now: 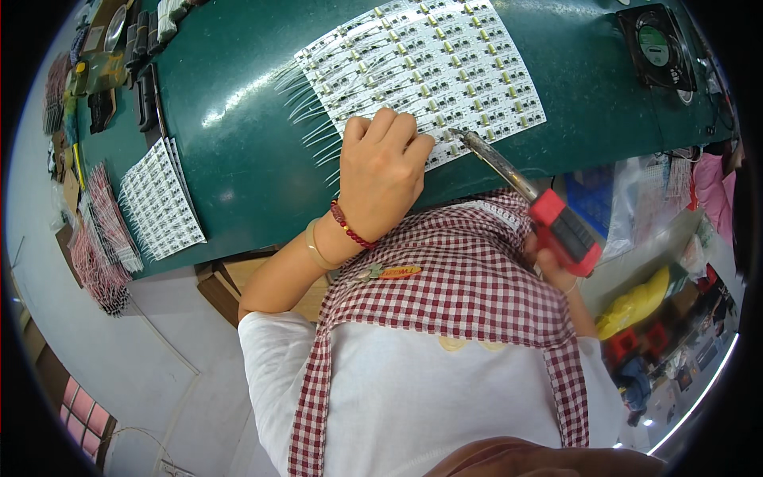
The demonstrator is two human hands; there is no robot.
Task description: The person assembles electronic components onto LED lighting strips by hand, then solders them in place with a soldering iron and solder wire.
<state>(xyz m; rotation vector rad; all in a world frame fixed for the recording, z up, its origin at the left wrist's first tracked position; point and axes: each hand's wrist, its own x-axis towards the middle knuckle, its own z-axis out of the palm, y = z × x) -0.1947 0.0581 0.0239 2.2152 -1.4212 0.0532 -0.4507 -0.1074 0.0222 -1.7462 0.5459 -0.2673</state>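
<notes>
Head view, and we're right over the green workbench (pixel 238 171), where a white circuit-board panel (pixel 513 83) lies flat near the front edge, rows of small components across it, thin white wires (pixel 318 131) fringing its left side. Down comes the eye to the left hand (pixel 387 163), at the panel's near part, fingers curled and bunched; whether they pinch a wire, I cannot tell! Across to the right hand (pixel 555 272), mostly hidden, wrapped around the handle of a red-and-black soldering iron (pixel 566 230), its tip at the board just beside those left fingers. Now, handling: this panel looks light, thin and fairly stiff, probably smooth enough to slide, so the edges are the place to grip. The wires look soft and springy, their joints likely fragile; no tugging! The iron should be light, and only its handle suits fingers, since the metal shaft may be hot.
</notes>
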